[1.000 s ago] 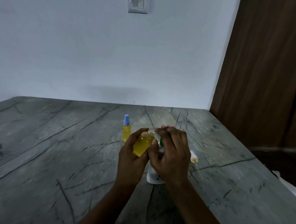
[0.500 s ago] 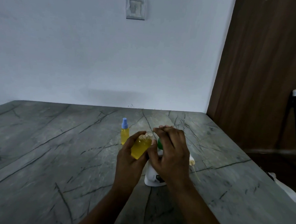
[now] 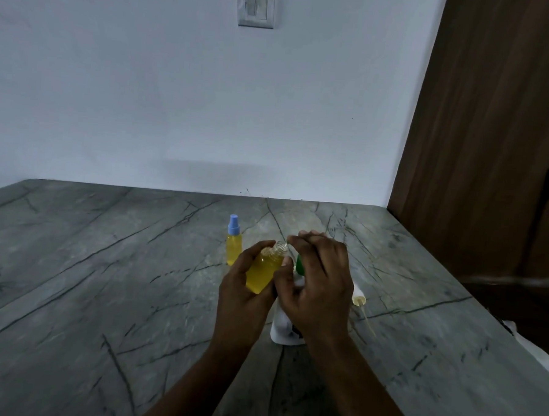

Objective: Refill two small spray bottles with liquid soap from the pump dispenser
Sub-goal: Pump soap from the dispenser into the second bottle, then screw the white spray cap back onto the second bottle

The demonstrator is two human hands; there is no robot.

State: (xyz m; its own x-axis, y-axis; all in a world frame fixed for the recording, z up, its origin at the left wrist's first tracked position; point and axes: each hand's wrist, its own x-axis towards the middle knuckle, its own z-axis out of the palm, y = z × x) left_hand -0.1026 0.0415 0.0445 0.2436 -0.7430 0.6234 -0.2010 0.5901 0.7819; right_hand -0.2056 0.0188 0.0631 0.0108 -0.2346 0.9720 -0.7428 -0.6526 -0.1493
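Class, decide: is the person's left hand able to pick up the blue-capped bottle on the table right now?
Probably not yet. The blue-capped bottle stands close, with nothing between, but the left hand is gripping the open bottle.

The grey stone table [image 3: 103,294] gives wide open surface on its left side, from the near edge up to the far wall [image 3: 176,107]; a hand can pass there freely. The middle is crowded. The left hand [image 3: 243,298] grips the open bottle [image 3: 263,271], and the right hand [image 3: 320,280] is curled over the top of the pump dispenser [image 3: 281,332], both close together. Just behind the left hand the capped spray bottle [image 3: 234,240] stands upright. Right of the dispenser a loose spray head [image 3: 359,299] lies, its thin tube pointing near. Past it, an open strip reaches the table's right edge; the wooden panel [image 3: 492,155] closes the far right.
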